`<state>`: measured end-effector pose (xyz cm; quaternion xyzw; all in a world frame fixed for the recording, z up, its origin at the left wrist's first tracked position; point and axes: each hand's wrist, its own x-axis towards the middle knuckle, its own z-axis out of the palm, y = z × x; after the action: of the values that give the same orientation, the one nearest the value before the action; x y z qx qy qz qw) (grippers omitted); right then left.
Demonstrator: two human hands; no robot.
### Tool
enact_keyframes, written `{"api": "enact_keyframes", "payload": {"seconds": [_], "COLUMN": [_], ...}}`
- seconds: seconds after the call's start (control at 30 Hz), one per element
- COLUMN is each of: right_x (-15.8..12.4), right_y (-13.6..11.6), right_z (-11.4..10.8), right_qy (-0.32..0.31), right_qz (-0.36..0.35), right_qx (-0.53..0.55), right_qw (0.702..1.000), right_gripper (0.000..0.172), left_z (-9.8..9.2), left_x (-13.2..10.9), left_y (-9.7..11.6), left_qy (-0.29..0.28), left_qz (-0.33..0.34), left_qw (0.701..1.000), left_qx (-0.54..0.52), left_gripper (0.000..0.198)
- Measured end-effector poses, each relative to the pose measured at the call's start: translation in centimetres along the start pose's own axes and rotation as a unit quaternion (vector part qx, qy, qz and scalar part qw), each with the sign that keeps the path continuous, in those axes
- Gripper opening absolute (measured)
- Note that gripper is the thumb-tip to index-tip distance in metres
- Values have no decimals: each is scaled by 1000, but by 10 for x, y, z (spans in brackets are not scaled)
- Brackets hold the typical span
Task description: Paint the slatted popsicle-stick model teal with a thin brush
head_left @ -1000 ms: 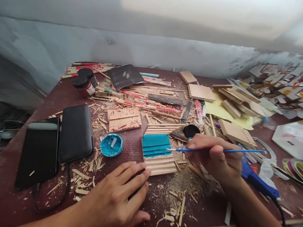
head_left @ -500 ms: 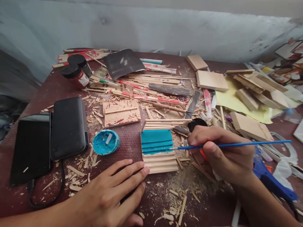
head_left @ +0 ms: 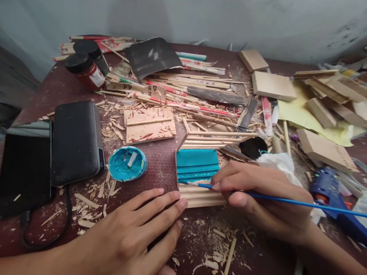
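Observation:
A small slatted wooden piece, like a miniature bench, lies in the middle, its upper slats painted turquoise and its lower slats bare wood. My right hand pinches a thin blue paintbrush, whose tip touches the left end of the slats at the border of paint and bare wood. With fingers stretched out, my left hand rests at the lower left corner of the piece, fingertips against its edge. An open pot of turquoise paint stands left of the piece, a pale strip lying inside it.
A black power bank and a phone lie at the left. Behind are a wooden board, bundled sticks and paint jars. Wood blocks and a blue glue gun occupy the right. Shavings litter the table.
My right hand has moved left and slightly down, carrying the brush tip from the right end of the slats to the left end. The camera view has shifted; my left hand stays by the piece.

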<state>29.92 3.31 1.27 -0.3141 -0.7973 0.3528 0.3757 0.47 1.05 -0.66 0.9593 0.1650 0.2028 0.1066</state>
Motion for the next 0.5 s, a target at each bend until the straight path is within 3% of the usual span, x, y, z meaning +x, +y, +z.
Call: {"api": "enact_keyframes", "payload": {"seconds": [0.27,0.5], "right_x": [-3,-2], "right_y": [-3,-5], "right_z": [2,1], "right_qy": [6,-2], "right_qz": [7,3], "right_qx": [-35,-55], "right_qw": [999,998], "right_gripper": [25,22], "left_z": [-1,-3], "left_x": [1,-1], "left_y": [2,4], "left_qy": [-22,-30], "left_qz": [-8,-9], "left_qw": [1000,999], "left_qx": [-12,-13], "left_gripper": [43,42]}}
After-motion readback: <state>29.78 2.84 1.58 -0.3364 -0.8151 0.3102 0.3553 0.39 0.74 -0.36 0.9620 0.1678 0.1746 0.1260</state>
